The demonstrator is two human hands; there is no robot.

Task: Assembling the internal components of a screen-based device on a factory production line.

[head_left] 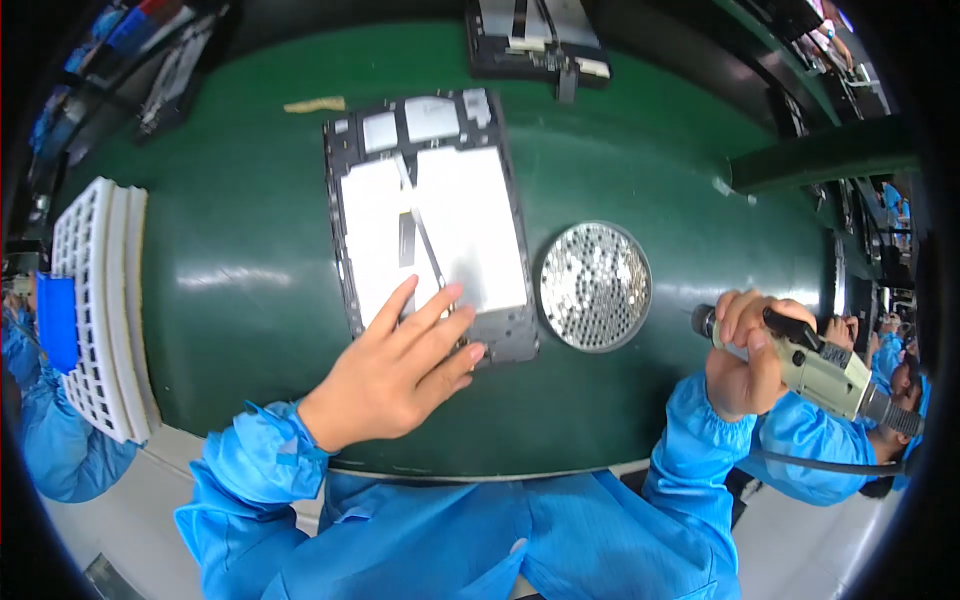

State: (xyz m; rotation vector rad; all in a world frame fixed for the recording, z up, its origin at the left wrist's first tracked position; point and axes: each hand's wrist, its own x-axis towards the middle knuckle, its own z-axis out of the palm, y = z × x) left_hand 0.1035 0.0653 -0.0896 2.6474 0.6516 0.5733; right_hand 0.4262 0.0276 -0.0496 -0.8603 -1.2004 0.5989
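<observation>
The left hand lies open, fingers flat on the near corner of an opened tablet on the green desk. The right hand grips an electric screwdriver; a round screw dish sits between both hands.

Counts on the green bench

Two hands are in view: the left hand lies flat with its fingers spread on one opened tablet, and the right hand is closed around one electric screwdriver. One round dish holds small screws (too many and too small to count). A second opened device sits at the far edge. One stack of white trays stands at the left, three trays as far as can be told, with one blue block beside it. One yellowish strip lies on the mat.
</observation>
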